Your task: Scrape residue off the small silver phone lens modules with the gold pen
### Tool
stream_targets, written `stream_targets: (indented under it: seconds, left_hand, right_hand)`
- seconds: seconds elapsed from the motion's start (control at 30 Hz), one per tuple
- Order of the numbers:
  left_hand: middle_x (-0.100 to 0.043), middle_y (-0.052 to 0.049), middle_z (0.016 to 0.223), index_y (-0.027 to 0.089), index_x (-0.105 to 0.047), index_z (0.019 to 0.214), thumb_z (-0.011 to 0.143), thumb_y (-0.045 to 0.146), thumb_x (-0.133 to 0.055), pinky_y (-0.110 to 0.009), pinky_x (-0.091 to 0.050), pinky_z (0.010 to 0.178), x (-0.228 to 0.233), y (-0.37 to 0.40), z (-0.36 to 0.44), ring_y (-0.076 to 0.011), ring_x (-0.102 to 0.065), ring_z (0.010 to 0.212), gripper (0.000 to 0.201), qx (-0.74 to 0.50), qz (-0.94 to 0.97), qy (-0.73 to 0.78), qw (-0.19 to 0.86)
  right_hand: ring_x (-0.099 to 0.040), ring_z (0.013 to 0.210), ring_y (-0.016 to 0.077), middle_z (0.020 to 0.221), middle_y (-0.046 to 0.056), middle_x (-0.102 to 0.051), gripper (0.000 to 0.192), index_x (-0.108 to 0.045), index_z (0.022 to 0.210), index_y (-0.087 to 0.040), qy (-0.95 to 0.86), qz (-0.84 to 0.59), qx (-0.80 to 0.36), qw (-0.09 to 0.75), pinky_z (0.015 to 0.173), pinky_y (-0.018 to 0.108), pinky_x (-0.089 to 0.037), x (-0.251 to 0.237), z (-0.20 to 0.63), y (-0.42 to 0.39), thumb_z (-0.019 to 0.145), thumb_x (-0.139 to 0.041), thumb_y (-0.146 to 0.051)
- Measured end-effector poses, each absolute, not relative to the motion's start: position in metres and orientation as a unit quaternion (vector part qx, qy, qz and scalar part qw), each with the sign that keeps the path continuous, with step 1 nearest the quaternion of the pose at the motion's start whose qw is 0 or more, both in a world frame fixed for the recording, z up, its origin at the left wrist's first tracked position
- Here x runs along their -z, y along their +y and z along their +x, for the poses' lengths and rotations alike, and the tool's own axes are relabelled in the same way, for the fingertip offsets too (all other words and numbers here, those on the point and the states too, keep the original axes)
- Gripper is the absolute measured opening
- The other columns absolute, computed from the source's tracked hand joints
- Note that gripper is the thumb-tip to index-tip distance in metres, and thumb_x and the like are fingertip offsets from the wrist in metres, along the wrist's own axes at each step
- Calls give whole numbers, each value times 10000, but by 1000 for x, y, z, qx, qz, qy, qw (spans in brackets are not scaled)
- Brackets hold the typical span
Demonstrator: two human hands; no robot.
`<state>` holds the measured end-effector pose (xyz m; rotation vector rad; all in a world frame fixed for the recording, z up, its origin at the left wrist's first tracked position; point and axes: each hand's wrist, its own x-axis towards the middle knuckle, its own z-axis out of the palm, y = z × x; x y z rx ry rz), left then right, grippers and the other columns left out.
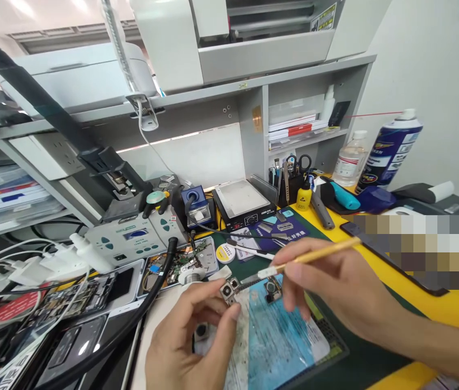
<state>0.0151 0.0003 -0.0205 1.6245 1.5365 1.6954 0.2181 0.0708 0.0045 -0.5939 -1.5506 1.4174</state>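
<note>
My left hand pinches a small phone camera module between thumb and forefinger, its lenses facing up towards me. In my right hand is a slim brush with a yellow wooden handle and a whitish head, which points left towards the module. Whether the head touches the module's edge, I cannot tell. Just below the brush head, a second camera module shows against the scuffed blue work mat, close to my right fingers. Another dark round lens part is partly visible behind my left hand.
Opened phones and circuit boards crowd the left, with a black hose crossing them. Behind stand a soldering station and a hot plate. A spray can and clear bottle are at the right, behind a dark phone-like slab.
</note>
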Motion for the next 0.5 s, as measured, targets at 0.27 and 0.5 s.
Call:
stream_targets:
  seconds: [0.27, 0.5]
  left_hand:
    - [-734, 46, 697, 334, -692, 1148, 911, 121, -670, -151, -601, 554, 13, 2, 3, -102, -716, 556, 319, -583, 583, 465, 322]
    - [-693, 53, 626, 301, -763, 1021, 809, 247, -811, -115, -557, 501, 9, -1, 25, -80, -657, 501, 224, -656, 472, 477, 345]
  right_hand:
    - [-666, 508, 106, 606, 1, -697, 164, -716, 995, -147, -405, -232, -804, 369, 422, 135, -516, -10, 217, 79, 890, -752, -267]
    - [-666, 495, 109, 595, 17, -707, 130, -744, 957, -139, -388, -241, -810, 367, 412, 137, -526, -9, 215, 82, 880, -762, -242]
